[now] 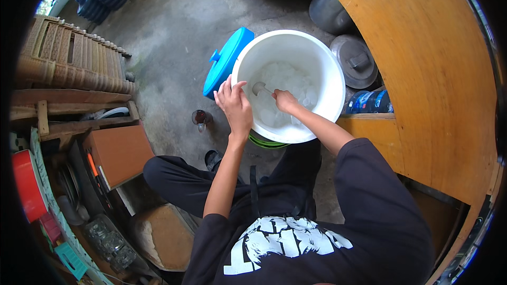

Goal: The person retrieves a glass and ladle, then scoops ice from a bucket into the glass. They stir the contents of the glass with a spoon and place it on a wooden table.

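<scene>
A large white plastic tub [334, 103] stands before me with cooked-rice-like or icy white contents [285, 83] that I cannot identify for certain. My right hand [285, 101] reaches into it, closed on the handle of a ladle [259, 88], whose bowl is near the tub's left inner wall. My left hand [235, 105] rests against the left rim, fingers spread. A blue lid [227, 63] with a knob leans against the tub's outer left side. Something green [267, 142] shows under the tub's near edge.
A glass mug of dark liquid [201, 118] stands on the concrete floor at left. A lidded metal pot [355, 62] and a large bottle [370, 102] are right of the tub, beside a wooden table [439, 67]. A woven rattan piece [75, 55] stands far left.
</scene>
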Tool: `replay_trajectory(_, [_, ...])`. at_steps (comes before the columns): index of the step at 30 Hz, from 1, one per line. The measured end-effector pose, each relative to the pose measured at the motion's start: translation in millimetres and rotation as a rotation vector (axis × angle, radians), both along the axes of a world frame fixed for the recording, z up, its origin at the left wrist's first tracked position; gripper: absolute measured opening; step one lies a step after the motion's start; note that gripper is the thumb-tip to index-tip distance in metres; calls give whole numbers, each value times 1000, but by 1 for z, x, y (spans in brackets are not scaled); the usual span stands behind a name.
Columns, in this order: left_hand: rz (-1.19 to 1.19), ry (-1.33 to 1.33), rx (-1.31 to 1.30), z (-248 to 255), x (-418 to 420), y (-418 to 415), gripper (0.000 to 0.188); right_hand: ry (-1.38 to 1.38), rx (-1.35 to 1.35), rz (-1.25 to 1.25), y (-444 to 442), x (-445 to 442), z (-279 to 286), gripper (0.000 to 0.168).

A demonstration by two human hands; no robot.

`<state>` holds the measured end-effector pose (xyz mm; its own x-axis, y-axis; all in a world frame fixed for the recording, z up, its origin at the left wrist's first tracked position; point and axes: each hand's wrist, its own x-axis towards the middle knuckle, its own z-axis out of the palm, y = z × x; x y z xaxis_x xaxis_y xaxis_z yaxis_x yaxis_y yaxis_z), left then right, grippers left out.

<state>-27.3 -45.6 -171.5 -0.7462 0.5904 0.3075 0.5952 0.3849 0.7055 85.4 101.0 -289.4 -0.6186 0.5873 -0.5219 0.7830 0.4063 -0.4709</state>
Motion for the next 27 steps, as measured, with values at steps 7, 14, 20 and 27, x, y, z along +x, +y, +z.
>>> replay_trajectory(7, [-8,-9,8,2,0,1,21,-85,31,152,-3,20,-13,26])
replay_trajectory(14, [-12,-14,28,6,1,2,21,-362,-17,547,5,34,-17,28])
replay_trajectory(20, [4,-20,-1,-1,-1,-1,21,-157,204,519,1,24,20,22])
replay_trajectory(27, [-2,-16,2,2,0,-2,21,-139,425,701,-11,29,34,16])
